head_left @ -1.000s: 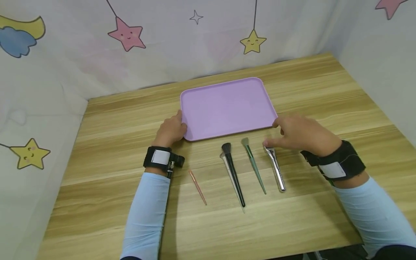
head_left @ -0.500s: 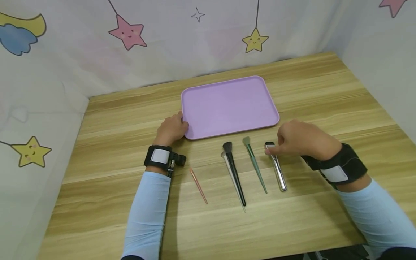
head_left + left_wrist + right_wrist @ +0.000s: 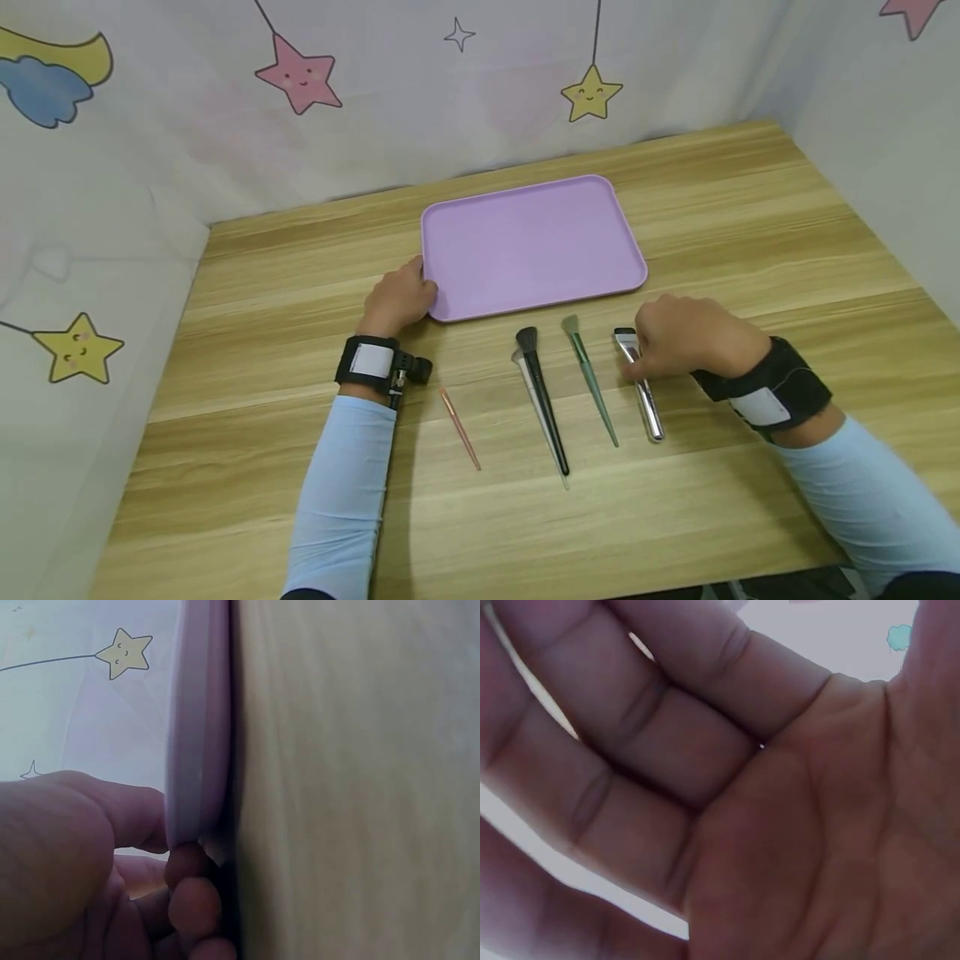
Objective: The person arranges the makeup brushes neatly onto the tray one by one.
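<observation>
**Left Hand at the Tray, Right Hand at the Silver Brush**

Your left hand (image 3: 400,296) pinches the purple tray (image 3: 532,250) at its left edge, fingers tucked against the underside, a hold that probably steadies it on the table (image 3: 262,350). Your right hand (image 3: 686,336) is bent over the silver brush (image 3: 649,412), nearer you than the tray's front-right corner. Whether it grasps the brush cannot be told; the fingertips are hidden.

Also on the tray's near side, left to right: pink stick (image 3: 461,429), pale brush (image 3: 527,382) overlapped by the black brush (image 3: 545,400), green brush (image 3: 587,375). Their handles slope toward you, presumably for easy reach.
</observation>
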A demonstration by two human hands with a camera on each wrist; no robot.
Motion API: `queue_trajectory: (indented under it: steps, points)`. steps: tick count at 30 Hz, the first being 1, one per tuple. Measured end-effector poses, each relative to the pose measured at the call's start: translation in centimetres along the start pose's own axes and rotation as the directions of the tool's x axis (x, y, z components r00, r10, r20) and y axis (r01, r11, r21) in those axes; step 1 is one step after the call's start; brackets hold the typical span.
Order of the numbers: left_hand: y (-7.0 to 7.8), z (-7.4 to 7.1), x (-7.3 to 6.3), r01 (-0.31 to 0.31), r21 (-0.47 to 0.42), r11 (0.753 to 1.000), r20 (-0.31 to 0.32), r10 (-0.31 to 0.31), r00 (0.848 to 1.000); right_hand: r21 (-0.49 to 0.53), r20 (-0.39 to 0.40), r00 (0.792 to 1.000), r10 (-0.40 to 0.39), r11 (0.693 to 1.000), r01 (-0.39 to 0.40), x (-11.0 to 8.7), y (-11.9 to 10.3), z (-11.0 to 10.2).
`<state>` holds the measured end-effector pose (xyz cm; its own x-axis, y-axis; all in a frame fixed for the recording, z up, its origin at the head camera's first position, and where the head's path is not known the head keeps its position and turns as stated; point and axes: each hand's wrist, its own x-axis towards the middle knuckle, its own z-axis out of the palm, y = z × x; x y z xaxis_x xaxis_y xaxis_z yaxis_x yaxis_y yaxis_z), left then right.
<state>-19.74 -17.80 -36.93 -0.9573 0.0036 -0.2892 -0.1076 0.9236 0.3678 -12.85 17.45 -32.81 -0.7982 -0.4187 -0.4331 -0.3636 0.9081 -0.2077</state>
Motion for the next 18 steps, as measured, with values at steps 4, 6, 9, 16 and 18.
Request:
queue_trajectory:
  steps: [4,6,9,16,18]
  points:
    - [0.07,0.01,-0.06,0.001,-0.007,1.000,-0.010,-0.001,1.000,0.005,0.012,1.000,-0.024,1.000,0.024,0.22,-0.02,0.24]
    - [0.15,-0.03,-0.10,0.004,-0.012,1.000,-0.012,-0.004,1.000,0.010,0.014,0.999,-0.031,0.999,0.031,0.37,0.00,0.36]
    - [0.28,-0.10,-0.19,0.007,-0.016,1.000,-0.012,-0.008,1.000,0.022,0.023,0.999,-0.025,0.999,0.025,0.52,0.08,0.48]
    - [0.34,0.02,-0.14,0.006,-0.013,1.000,-0.009,-0.006,1.000,0.066,-0.022,0.999,-0.045,0.997,0.047,0.73,0.33,0.29]
    - [0.44,0.02,-0.13,0.006,-0.014,1.000,-0.006,-0.006,1.000,0.075,-0.057,0.997,-0.056,0.995,0.060,0.83,0.33,0.17]
